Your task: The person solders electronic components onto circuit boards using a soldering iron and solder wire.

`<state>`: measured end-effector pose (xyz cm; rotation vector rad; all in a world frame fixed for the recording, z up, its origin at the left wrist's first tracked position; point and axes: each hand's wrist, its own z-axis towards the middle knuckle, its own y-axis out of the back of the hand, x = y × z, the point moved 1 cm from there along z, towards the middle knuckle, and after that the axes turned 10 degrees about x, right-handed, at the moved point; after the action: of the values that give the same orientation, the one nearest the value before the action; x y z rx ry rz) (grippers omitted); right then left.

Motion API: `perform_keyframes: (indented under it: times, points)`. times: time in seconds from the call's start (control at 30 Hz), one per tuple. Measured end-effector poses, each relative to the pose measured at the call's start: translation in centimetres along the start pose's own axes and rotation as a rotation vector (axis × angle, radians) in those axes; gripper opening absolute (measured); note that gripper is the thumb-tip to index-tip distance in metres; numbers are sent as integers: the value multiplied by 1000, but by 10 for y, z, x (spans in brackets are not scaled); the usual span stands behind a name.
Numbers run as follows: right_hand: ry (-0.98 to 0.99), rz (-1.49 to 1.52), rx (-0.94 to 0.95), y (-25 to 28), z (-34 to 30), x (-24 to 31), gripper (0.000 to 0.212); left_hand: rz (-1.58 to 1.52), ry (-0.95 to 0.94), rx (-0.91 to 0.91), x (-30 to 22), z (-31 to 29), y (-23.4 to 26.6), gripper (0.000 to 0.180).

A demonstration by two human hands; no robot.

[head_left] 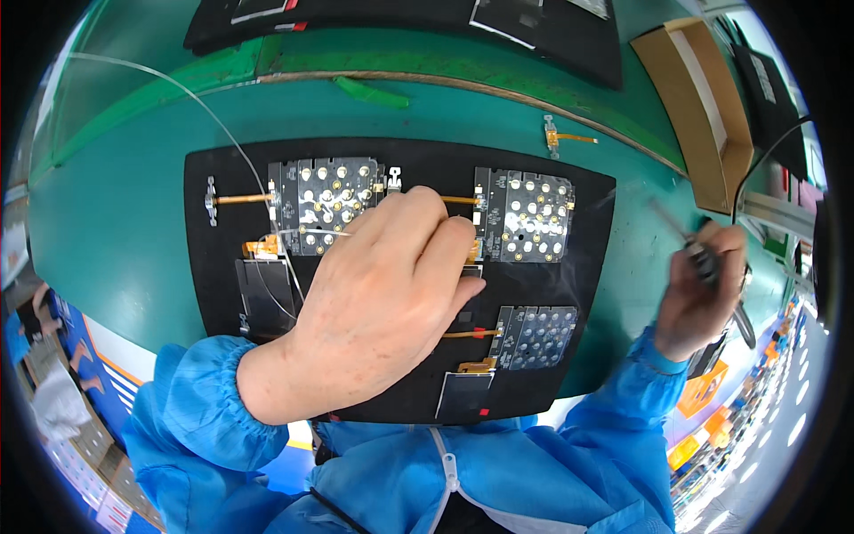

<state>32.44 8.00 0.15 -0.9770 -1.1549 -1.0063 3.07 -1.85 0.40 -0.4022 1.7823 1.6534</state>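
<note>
Over printed boards [325, 196]: left hand [378, 289], fingers bunched, hold unclear; right hand [698, 303] clamping tool [704, 262].

We note green worktable [116, 214] spanning most of view. Along far side, raised green ledge [427, 62] with worn, wood-coloured edge. At right, we record pale metal rail [774, 214]. Lower left: blue floor [107, 400] with orange line and white stripes beside it. Lower right: row of bright white light patches [801, 392] over grey; we cannot tell lamps from reflections. Outer room detail curved, blurred.
</note>
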Motion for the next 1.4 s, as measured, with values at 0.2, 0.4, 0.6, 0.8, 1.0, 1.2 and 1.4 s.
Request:
perform_keyframes:
  times: [0.2, 0.4, 0.6, 0.8, 1.0, 1.2, 1.4]
  points:
    - [325, -650, -525, 76, 6, -1, 20, 125, -26, -95, -8, -14, 31, 20]
    - [131, -681, -484, 71, -5, 17, 16, 425, -51, -210, -16, -38, 44, 23]
    - [-124, -184, 107, -9, -54, -2, 34, 154, 52, -216, -25, -58, 11, 25]
    - [-300, 120, 265, -34, -57, -31, 35, 135, -68, -141, -30, -58, -10, 20]
    - [-281, 128, 227, -34, -58, -32, 31, 56, -62, -132, -32, -56, -19, 21]
    - [-230, 84, 321, -30, -56, -34, 28, 43, -69, -124, -31, -53, -24, 21]
    - [-189, 72, 298, -36, -57, -34, 24, 60, -91, -115, -28, -49, -29, 21]
